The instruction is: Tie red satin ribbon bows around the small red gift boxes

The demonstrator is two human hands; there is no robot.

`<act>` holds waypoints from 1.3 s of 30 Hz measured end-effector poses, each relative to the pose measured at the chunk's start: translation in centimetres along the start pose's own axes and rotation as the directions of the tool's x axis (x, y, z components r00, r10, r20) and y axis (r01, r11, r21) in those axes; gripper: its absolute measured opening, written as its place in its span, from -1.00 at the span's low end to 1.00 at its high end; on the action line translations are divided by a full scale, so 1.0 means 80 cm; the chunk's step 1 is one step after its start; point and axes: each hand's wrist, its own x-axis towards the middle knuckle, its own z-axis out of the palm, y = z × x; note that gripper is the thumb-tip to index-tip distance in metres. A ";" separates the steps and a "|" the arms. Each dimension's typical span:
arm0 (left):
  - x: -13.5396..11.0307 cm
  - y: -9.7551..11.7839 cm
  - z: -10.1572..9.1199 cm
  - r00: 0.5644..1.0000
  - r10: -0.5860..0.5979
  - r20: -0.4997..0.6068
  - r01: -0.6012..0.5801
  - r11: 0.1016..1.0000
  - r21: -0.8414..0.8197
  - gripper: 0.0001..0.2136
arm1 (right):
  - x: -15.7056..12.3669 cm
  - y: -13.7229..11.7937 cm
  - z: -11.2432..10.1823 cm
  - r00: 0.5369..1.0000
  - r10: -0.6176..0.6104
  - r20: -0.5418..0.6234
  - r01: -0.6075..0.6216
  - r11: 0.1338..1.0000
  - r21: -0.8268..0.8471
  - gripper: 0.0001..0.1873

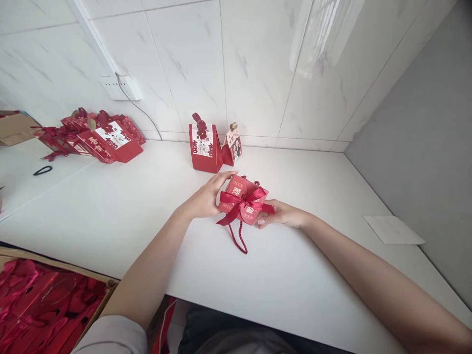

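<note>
Between my two hands is a small red gift box [236, 186] with pale printed characters, tied with a shiny red ribbon bow [242, 201]. My left hand [209, 195] wraps round its left side, the fingers reaching along the far edge. On the right side my right hand [278, 213] grips the lower corner, thumb in front, its other fingers partly hidden by the box. A twisted red cord handle [240, 241] hangs from the box towards me and lies over the white table.
Against the tiled wall stand a larger red gift box [206, 160] and a smaller one [233, 147]. More red boxes [121, 150] lie at the left. A cardboard carton [51, 295] full of red ribboned pieces is at lower left. White paper [393, 229] lies at right.
</note>
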 end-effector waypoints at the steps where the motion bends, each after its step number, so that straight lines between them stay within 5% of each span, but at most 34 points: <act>1: 0.000 0.000 0.000 1.000 0.004 -0.002 -0.004 1.000 0.002 -0.16 | 0.000 -0.001 0.000 1.000 0.001 0.000 -0.001 1.000 0.001 -0.59; 23: 0.000 -0.008 -0.003 1.000 -0.023 -0.006 0.024 0.994 0.104 -0.16 | 0.000 0.001 -0.001 1.000 -0.005 -0.010 0.004 1.000 -0.014 -0.44; 29: -0.001 -0.012 -0.005 1.000 -0.006 -0.027 0.008 0.997 0.080 -0.17 | -0.004 -0.003 -0.014 1.000 0.011 0.021 -0.010 0.999 -0.043 -0.58; 31: -0.001 -0.013 -0.005 0.999 -0.017 -0.037 0.019 0.997 0.074 -0.17 | -0.004 -0.003 -0.021 0.996 -0.028 -0.081 0.018 0.992 -0.121 -0.67; 32: -0.001 -0.014 -0.005 0.999 -0.031 -0.037 0.034 0.997 0.072 -0.17 | -0.004 -0.003 -0.023 0.972 -0.102 -0.213 0.060 0.979 -0.197 -0.72; 33: -0.001 -0.015 -0.006 0.998 -0.051 -0.035 0.053 0.996 0.070 -0.17 | -0.003 -0.003 -0.023 0.900 -0.218 -0.378 0.103 0.948 -0.302 -0.77; 35: -0.002 -0.019 -0.005 0.996 -0.086 -0.029 0.088 0.994 0.060 -0.16 | -0.001 -0.002 -0.016 0.617 -0.507 -0.602 0.120 0.816 -0.565 -0.83; 36: -0.002 -0.021 -0.005 0.995 -0.095 -0.026 0.096 0.994 0.052 -0.16 | 0.000 -0.001 -0.008 0.484 -0.626 -0.611 0.092 0.731 -0.676 -0.84; 37: -0.002 -0.023 -0.004 0.995 -0.098 -0.026 0.099 0.994 0.043 -0.16 | 0.001 0.000 0.001 0.415 -0.716 -0.561 0.069 0.640 -0.766 -0.82; 39: -0.002 -0.025 -0.003 0.995 -0.094 -0.033 0.095 0.995 0.030 -0.16 | 0.002 0.001 0.021 0.384 -0.815 -0.433 0.042 0.484 -0.874 -0.78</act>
